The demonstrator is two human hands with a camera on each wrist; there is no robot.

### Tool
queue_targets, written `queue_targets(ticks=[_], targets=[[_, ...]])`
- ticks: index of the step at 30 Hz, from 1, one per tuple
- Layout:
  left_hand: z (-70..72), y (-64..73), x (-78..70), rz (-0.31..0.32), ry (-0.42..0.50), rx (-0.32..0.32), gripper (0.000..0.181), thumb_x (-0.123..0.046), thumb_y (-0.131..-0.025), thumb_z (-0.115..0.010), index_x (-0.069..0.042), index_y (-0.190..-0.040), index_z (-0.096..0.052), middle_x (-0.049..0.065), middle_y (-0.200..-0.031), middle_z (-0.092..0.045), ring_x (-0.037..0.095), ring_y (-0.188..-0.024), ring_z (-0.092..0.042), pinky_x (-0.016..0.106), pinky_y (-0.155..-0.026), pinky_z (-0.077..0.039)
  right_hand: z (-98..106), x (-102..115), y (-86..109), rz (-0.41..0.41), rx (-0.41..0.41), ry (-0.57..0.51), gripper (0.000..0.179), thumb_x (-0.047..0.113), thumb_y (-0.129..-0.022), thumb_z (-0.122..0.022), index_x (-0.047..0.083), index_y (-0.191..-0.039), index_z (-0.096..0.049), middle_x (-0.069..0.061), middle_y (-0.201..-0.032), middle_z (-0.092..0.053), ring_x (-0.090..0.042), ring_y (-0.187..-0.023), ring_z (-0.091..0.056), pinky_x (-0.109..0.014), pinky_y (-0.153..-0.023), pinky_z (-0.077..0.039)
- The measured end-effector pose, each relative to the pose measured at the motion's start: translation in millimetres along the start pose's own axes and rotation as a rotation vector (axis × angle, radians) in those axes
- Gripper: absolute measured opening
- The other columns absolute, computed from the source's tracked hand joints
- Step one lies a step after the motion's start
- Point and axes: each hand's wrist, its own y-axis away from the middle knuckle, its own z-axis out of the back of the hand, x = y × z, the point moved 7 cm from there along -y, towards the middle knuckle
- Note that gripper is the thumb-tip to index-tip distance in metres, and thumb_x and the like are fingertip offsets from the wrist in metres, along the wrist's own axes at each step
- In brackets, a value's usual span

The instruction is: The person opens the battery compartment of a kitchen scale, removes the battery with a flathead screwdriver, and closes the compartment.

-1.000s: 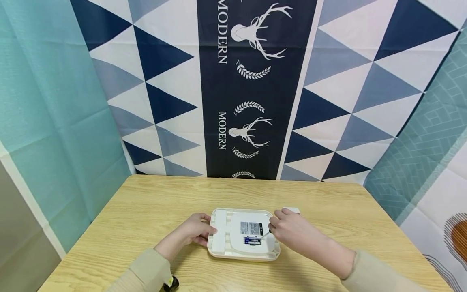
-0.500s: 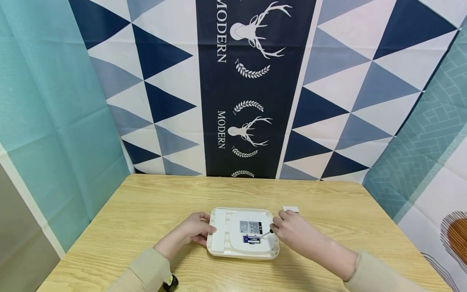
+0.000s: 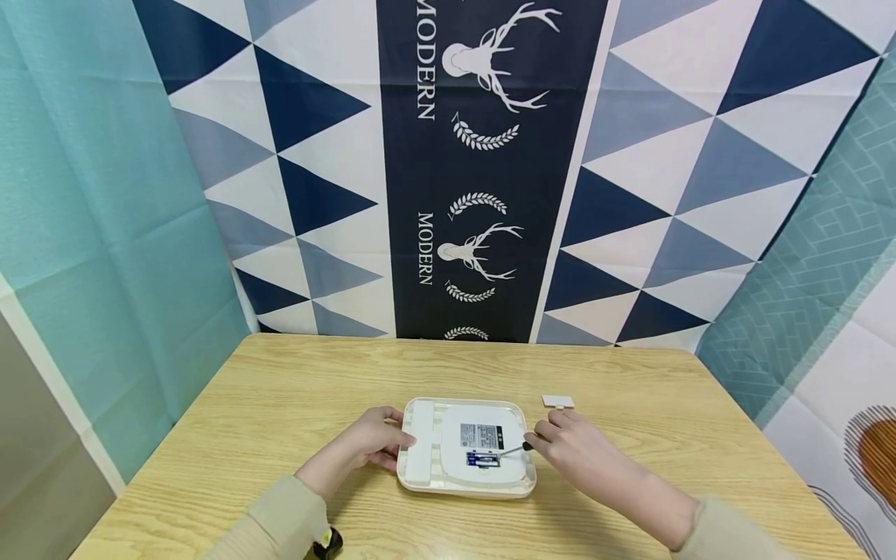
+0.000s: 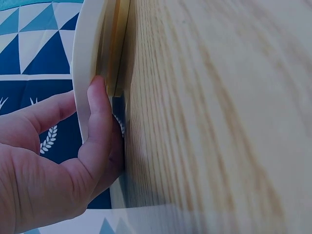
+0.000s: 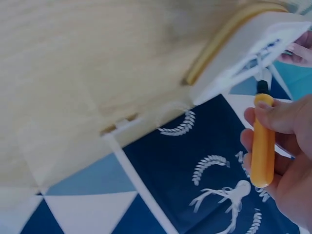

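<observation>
Head view, casing: I have the white casing (image 3: 451,459) lying underside up on the wooden table (image 3: 294,404), long axis left to right, between the two hands.
Head view, batteries: The blue batteries (image 3: 483,460) sit in the casing's underside, towards the wearer's edge, lengthwise left to right; I can't count them from here.
Head view, left hand: The left hand (image 3: 378,439) grips the casing's left end, thumb over the rim.
Head view, right hand: The right hand (image 3: 570,443) hangs just past the casing's right end, holding a screwdriver (image 3: 527,446).
Head view, line of approach: This is the relation I'd steer by. From the right fingers the batteries lie leftward and slightly nearer the wearer; the shaft points that way, close to their long axis, its tip at their right end. The right hand is nearer. Whether metal touches battery, I can't tell.
Head view, loose piece: A small white piece (image 3: 558,401) lies on the table, just beyond the right hand.
Left wrist view, grip: I see fingers on both sides of the casing's edge, clamped on it.
Right wrist view, grip: Thumb and fingers are wrapped round the orange handle (image 5: 263,146), its shaft end towards the casing; the tip blurs out for me.
</observation>
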Motion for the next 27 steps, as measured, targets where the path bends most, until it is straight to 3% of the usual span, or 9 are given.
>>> queue_targets(ticks=[8, 15, 21, 27], targets=[[1.5, -0.8, 0.8, -0.001, 0.003, -0.006, 0.052, -0.004, -0.082, -0.069, 0.006, -0.127, -0.044, 0.013, -0.079, -0.066, 0.018, -0.062, -0.064, 0.032, -0.054, -0.058, -10.4, -3.1, 20.0, -0.077, -0.042, -0.152, 0.041, -0.009, -0.060, -0.073, 0.008, -0.097, -0.073, -0.001, -0.083, -0.065, -0.016, -0.073, -0.058, -0.029, -0.063, -0.054], [2.0, 0.3, -0.4, -0.004, 0.002, -0.003, 0.051, -0.004, -0.082, -0.069, 0.006, -0.126, -0.045, 0.013, -0.078, -0.067, 0.018, -0.062, -0.064, 0.032, -0.054, -0.058, -21.7, -2.7, 34.5, -0.158, -0.062, -0.230, 0.036, 0.002, -0.066, -0.072, 0.009, -0.101, -0.072, -0.001, -0.087, -0.068, -0.015, -0.077, -0.062, -0.032, -0.068, -0.057], [1.9, -0.2, -0.1, 0.002, 0.001, -0.007, 0.050, -0.004, -0.082, -0.069, 0.006, -0.126, -0.045, 0.013, -0.078, -0.067, 0.017, -0.061, -0.065, 0.032, -0.053, -0.058, -27.0, -3.1, 41.0, -0.227, -0.114, -0.306, 0.040, -0.001, -0.061, -0.078, 0.012, -0.098, -0.073, 0.003, -0.083, -0.066, -0.012, -0.071, -0.061, -0.027, -0.061, -0.054], [1.3, -0.4, 1.1, 0.009, 0.005, -0.012, 0.050, -0.004, -0.082, -0.069, 0.005, -0.125, -0.045, 0.013, -0.079, -0.067, 0.017, -0.061, -0.064, 0.032, -0.054, -0.058, -33.3, -5.3, 42.8, -0.313, -0.101, -0.351, 0.038, -0.001, -0.061, -0.081, 0.014, -0.095, -0.073, 0.005, -0.082, -0.067, -0.011, -0.071, -0.062, -0.026, -0.058, -0.054]])
